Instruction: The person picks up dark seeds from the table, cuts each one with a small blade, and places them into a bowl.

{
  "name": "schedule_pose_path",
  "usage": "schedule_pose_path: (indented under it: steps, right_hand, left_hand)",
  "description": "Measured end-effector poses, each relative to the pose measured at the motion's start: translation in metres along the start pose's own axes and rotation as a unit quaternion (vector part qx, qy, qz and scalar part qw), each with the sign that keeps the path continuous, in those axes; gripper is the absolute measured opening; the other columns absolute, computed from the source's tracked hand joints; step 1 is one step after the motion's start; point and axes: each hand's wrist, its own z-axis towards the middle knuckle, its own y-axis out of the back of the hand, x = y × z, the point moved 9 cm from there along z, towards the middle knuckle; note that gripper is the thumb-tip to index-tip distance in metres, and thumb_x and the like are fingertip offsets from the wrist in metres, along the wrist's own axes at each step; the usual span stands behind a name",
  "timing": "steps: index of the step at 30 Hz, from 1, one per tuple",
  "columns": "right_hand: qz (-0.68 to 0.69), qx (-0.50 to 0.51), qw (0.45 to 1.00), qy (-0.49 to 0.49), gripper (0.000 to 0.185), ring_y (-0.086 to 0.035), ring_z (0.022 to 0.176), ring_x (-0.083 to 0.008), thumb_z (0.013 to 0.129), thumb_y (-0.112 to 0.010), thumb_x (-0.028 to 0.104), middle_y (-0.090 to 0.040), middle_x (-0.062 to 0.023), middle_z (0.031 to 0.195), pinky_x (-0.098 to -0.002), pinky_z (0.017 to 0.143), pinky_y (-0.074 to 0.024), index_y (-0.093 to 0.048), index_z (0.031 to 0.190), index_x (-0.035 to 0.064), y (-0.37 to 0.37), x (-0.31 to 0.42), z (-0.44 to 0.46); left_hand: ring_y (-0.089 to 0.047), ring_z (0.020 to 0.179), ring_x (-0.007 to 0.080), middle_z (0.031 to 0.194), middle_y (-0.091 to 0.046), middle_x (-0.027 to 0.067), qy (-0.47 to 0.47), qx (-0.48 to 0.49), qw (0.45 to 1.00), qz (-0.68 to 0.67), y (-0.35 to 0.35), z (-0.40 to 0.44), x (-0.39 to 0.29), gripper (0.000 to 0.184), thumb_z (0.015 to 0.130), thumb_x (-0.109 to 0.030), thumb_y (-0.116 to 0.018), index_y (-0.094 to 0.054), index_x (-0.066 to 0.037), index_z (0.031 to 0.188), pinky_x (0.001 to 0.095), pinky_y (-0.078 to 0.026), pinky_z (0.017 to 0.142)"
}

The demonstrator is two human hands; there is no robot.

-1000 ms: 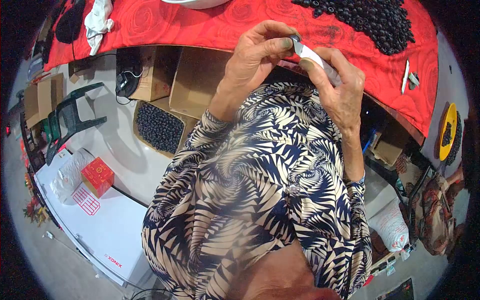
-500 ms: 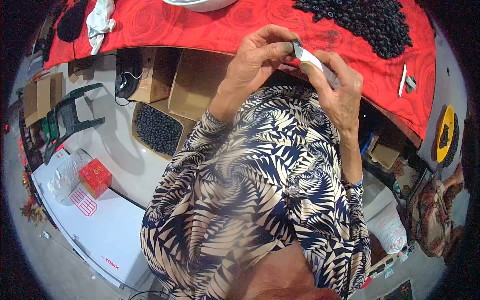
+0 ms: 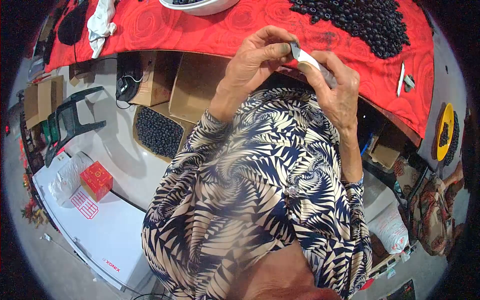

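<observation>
The left hand (image 3: 254,57) clamps a small, dark, rounded piece (image 3: 294,45) between thumb and fingers; the right hand (image 3: 337,82) closes its fingers around a slim white tool (image 3: 308,58), tip at the piece, near the red, rose-patterned, cloth-covered tabletop's (image 3: 195,31) edge.

Between the left hand (image 3: 257,60) and right hand (image 3: 337,87), a tool (image 3: 307,58) is held. Loose pieces (image 3: 380,30) are heaped beyond, on the tablecloth (image 3: 145,25), right of a basin (image 3: 210,8); a carton (image 3: 176,114) of pieces is placed left of the person (image 3: 260,175).
</observation>
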Motion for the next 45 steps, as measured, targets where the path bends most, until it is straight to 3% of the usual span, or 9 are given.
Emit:
schedule_pose_path:
  steps: [16, 19, 20, 22, 24, 25, 28, 35, 45]
  right_hand:
    - [0.032, 0.049, 0.998, 0.012, 0.02, -0.064, 0.058, -0.0214, 0.077, -0.069, 0.016, -0.064, -0.0126, 0.068, -0.0297, 0.051, -0.0473, -0.062, 0.088, 0.0009, -0.002, -0.003, 0.001]
    - [-0.002, 0.021, 0.998, 0.067, 0.02, -0.062, 0.056, -0.0218, 0.076, -0.069, 0.016, -0.063, -0.0129, 0.067, -0.0313, 0.052, -0.0467, -0.062, 0.088, 0.0016, 0.005, 0.002, 0.003]
    - [-0.109, -0.036, 0.993, 0.003, 0.021, -0.058, 0.055, -0.0154, 0.078, -0.069, 0.019, -0.063, -0.0086, 0.066, -0.0296, 0.053, -0.0445, -0.064, 0.088, 0.0018, 0.012, -0.021, 0.007]
    - [0.034, -0.07, 0.988, -0.132, 0.022, -0.052, 0.058, -0.0076, 0.081, -0.067, 0.022, -0.06, -0.0018, 0.064, -0.0261, 0.053, -0.0409, -0.066, 0.089, 0.0017, 0.027, -0.082, 0.021]
    - [0.045, -0.07, 0.988, -0.131, 0.023, -0.047, 0.059, -0.0049, 0.083, -0.065, 0.022, -0.057, 0.0016, 0.064, -0.0238, 0.051, -0.0373, -0.066, 0.089, 0.0007, 0.036, -0.081, 0.018]
    - [0.054, -0.073, 0.987, -0.133, 0.023, -0.045, 0.06, -0.0036, 0.084, -0.064, 0.023, -0.055, 0.0033, 0.064, -0.0226, 0.051, -0.0355, -0.066, 0.09, 0.0002, 0.036, -0.076, 0.015]
    - [0.125, -0.129, 0.976, -0.121, 0.024, -0.042, 0.058, -0.0037, 0.084, -0.064, 0.021, -0.052, 0.004, 0.062, -0.0221, 0.049, -0.0319, -0.065, 0.089, -0.0018, 0.035, -0.071, 0.011]
    - [0.163, -0.121, 0.963, -0.179, 0.023, -0.045, 0.06, -0.003, 0.085, -0.063, 0.021, -0.056, 0.0037, 0.067, -0.02, 0.053, -0.0346, -0.065, 0.087, -0.0021, 0.039, -0.073, -0.001]
    - [0.154, -0.101, 0.966, -0.183, 0.023, -0.046, 0.061, -0.0036, 0.085, -0.064, 0.021, -0.057, 0.003, 0.069, -0.02, 0.054, -0.0361, -0.064, 0.086, -0.0021, 0.029, -0.064, -0.006]
  left_hand:
    - [-0.047, 0.062, 0.0071, 0.091, -0.061, 0.0101, 0.018, 0.029, 0.998, 0.051, -0.005, 0.001, -0.008, 0.015, 0.081, -0.008, -0.066, -0.058, -0.003, 0.093, 0.0187, -0.041, 0.056]
    - [-0.046, 0.061, 0.0072, 0.085, -0.058, 0.0107, 0.005, 0.077, 0.996, 0.052, -0.017, 0.003, -0.012, 0.013, 0.082, -0.009, -0.066, -0.056, -0.002, 0.086, 0.0172, -0.039, 0.054]
    - [-0.046, 0.061, 0.0073, 0.082, -0.057, 0.0108, 0.0, 0.1, 0.994, 0.052, -0.024, 0.002, -0.013, 0.013, 0.082, -0.01, -0.066, -0.056, -0.002, 0.084, 0.0166, -0.038, 0.053]
    - [-0.056, 0.065, 0.0129, 0.085, -0.061, 0.0137, 0.029, 0.113, 0.993, 0.005, -0.035, -0.002, -0.012, 0.008, 0.079, 0.001, -0.064, -0.059, 0.001, 0.085, 0.0206, -0.047, 0.059]
    - [-0.056, 0.066, 0.0128, 0.086, -0.062, 0.0135, 0.009, 0.094, 0.996, -0.006, -0.035, 0.003, -0.012, 0.008, 0.079, 0.0, -0.064, -0.059, 0.0, 0.085, 0.0211, -0.047, 0.06]
    - [-0.045, 0.062, 0.0081, 0.082, -0.055, 0.0085, -0.017, 0.087, 0.996, 0.031, -0.028, 0.006, -0.011, 0.014, 0.082, -0.012, -0.066, -0.057, -0.002, 0.087, 0.0156, -0.037, 0.056]
    - [-0.043, 0.062, 0.0083, 0.085, -0.056, 0.0076, 0.021, 0.011, 0.999, -0.022, -0.016, 0.007, 0.001, 0.018, 0.083, -0.009, -0.064, -0.06, -0.003, 0.1, 0.0152, -0.037, 0.056]
    - [-0.061, 0.098, 0.0257, 0.11, -0.059, 0.017, 0.052, 0.024, 0.995, -0.084, 0.003, 0.004, 0.012, 0.024, 0.086, -0.007, -0.06, -0.058, 0.0, 0.108, 0.0253, -0.052, 0.078]
    - [-0.064, 0.088, 0.0203, 0.1, -0.061, 0.0118, 0.051, 0.006, 0.994, -0.099, -0.004, 0.003, 0.011, 0.024, 0.086, -0.005, -0.058, -0.056, 0.001, 0.109, 0.0235, -0.054, 0.075]
